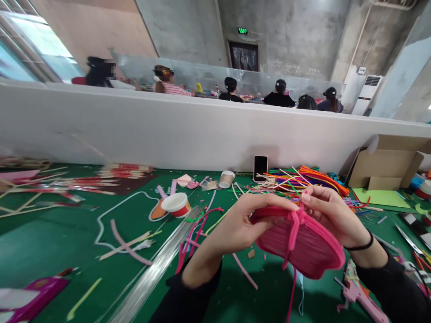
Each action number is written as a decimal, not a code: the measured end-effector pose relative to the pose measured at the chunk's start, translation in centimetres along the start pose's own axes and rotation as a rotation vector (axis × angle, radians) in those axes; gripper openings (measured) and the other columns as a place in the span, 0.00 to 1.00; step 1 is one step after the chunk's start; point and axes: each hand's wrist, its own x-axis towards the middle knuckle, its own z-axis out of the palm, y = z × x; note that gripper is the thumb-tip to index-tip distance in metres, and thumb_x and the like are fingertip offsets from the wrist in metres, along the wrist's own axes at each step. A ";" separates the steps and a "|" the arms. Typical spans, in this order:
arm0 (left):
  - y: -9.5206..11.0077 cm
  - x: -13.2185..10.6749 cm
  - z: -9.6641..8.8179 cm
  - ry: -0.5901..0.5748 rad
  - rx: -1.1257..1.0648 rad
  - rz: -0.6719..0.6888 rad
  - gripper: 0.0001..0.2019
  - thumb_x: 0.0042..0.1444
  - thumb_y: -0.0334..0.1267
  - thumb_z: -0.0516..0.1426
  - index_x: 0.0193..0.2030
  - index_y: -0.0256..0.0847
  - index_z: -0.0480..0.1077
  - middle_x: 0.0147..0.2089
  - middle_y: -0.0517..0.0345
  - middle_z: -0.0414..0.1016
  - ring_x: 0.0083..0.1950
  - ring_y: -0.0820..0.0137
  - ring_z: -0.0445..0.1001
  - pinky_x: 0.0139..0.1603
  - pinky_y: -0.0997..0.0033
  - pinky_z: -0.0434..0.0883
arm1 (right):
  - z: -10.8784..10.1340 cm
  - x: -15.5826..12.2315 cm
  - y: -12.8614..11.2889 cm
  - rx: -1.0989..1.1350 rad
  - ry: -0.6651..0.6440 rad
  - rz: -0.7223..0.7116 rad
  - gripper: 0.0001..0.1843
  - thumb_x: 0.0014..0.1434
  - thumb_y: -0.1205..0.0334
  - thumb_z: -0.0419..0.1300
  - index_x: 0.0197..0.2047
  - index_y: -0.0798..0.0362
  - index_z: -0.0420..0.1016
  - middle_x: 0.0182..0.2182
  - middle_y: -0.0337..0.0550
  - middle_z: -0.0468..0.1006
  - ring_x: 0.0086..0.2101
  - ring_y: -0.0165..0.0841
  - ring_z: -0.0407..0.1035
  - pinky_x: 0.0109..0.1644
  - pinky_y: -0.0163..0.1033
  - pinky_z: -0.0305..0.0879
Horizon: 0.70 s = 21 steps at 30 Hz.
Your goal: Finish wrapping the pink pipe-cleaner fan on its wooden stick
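A pink craft piece point(311, 251) hangs in front of me: a curved, darker pink panel edged with thick fuzzy pink stems. My left hand point(244, 222) grips its left upper edge between thumb and fingers. At the top, a fuzzy pink pipe cleaner point(294, 233) is wound around the edge and dangles over the panel. My right hand point(328, 211), with a black band at the wrist, pinches the pipe cleaner's upper end; the fingertips partly hide it. Below the piece, a pink strand point(292, 296) trails down toward the table.
On the green table point(131, 282) lie a pink glue gun point(362, 296), scissors point(409, 237), a bundle of clear sticks point(158, 255), a paper cup point(177, 205), a phone point(260, 168) and colored pipe cleaners point(318, 179). A white partition point(188, 130) stands behind; several people sit beyond it.
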 end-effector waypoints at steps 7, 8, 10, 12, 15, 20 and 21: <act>0.1 0.1 0.3 -0.172 -0.184 0.086 0.19 0.57 0.21 0.55 0.43 0.46 0.81 0.41 0.54 0.86 0.41 0.66 0.84 0.42 0.69 0.80 | -1.2 2.4 -0.7 -0.027 0.074 -0.107 0.17 0.46 0.55 0.77 0.25 0.56 0.74 0.20 0.30 0.70 0.21 0.19 0.60 0.25 0.25 0.58; 0.0 0.0 0.2 -0.183 -0.192 0.092 0.18 0.57 0.21 0.56 0.44 0.46 0.81 0.40 0.54 0.86 0.40 0.67 0.84 0.41 0.70 0.80 | -1.4 2.6 -0.7 -0.042 0.086 -0.113 0.18 0.46 0.54 0.76 0.25 0.55 0.74 0.20 0.31 0.70 0.22 0.19 0.61 0.25 0.25 0.59; -0.3 0.0 0.0 -0.191 -0.206 0.073 0.17 0.58 0.22 0.56 0.44 0.46 0.82 0.40 0.53 0.86 0.38 0.67 0.84 0.40 0.70 0.80 | -1.7 3.0 -0.7 -0.065 0.103 -0.121 0.18 0.46 0.53 0.76 0.26 0.55 0.75 0.21 0.31 0.71 0.22 0.20 0.62 0.26 0.26 0.61; -0.4 0.0 -0.1 -0.207 -0.223 0.045 0.16 0.58 0.23 0.58 0.43 0.47 0.82 0.40 0.53 0.86 0.38 0.67 0.84 0.40 0.69 0.80 | -1.9 3.2 -0.7 -0.078 0.111 -0.129 0.18 0.46 0.53 0.76 0.26 0.55 0.75 0.21 0.31 0.71 0.23 0.20 0.63 0.26 0.26 0.61; 0.0 0.2 -0.1 -0.200 -0.228 0.064 0.12 0.55 0.27 0.64 0.43 0.47 0.82 0.38 0.55 0.85 0.36 0.68 0.82 0.41 0.70 0.79 | -1.7 3.1 -0.9 -0.108 0.115 -0.171 0.18 0.47 0.52 0.75 0.27 0.55 0.74 0.21 0.31 0.70 0.22 0.20 0.63 0.26 0.26 0.61; 2.0 0.4 1.1 0.091 -0.127 0.041 0.05 0.48 0.36 0.71 0.30 0.44 0.80 0.34 0.56 0.82 0.38 0.67 0.81 0.42 0.68 0.79 | -0.6 2.2 -2.7 -0.249 0.104 -0.333 0.18 0.53 0.50 0.72 0.29 0.53 0.71 0.21 0.31 0.73 0.21 0.22 0.65 0.24 0.28 0.63; 2.4 0.4 1.3 0.137 -0.113 -0.007 0.04 0.51 0.35 0.70 0.31 0.43 0.80 0.34 0.56 0.83 0.38 0.67 0.81 0.42 0.69 0.79 | -0.3 2.0 -3.3 -0.301 0.095 -0.379 0.18 0.54 0.49 0.71 0.30 0.52 0.70 0.22 0.32 0.75 0.21 0.23 0.67 0.24 0.29 0.63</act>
